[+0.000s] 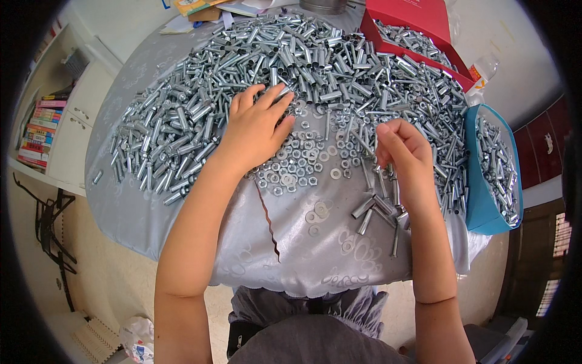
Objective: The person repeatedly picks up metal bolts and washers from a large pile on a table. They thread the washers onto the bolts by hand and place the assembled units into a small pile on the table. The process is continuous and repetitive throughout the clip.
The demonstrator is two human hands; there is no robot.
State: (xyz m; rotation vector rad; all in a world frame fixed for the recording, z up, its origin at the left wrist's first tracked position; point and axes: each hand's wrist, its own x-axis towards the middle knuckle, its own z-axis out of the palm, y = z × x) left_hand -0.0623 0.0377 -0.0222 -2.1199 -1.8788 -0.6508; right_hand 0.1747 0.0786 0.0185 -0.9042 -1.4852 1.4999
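Observation:
My left hand (256,128) lies palm down with its fingers spread at the near edge of a heap of metal sleeves (291,54). Its fingertips reach the sleeves, and I see nothing gripped in it. Beside its thumb lie many loose hex nuts (301,162) and flat washers (335,173). My right hand (407,148) is closed in a pinch above long bolts (380,180) on the right; what the fingertips hold, if anything, is too hidden to make out. Below it, several loose sleeves (364,207) and a bolt (395,241) lie on the cloth.
A grey patterned tablecloth (151,212) with a long tear (267,215) covers the table. A red box (461,71) of bolts stands at the back right, and a blue bin (479,182) of bolts at the right edge. A plastic bottle (485,68) is beyond them.

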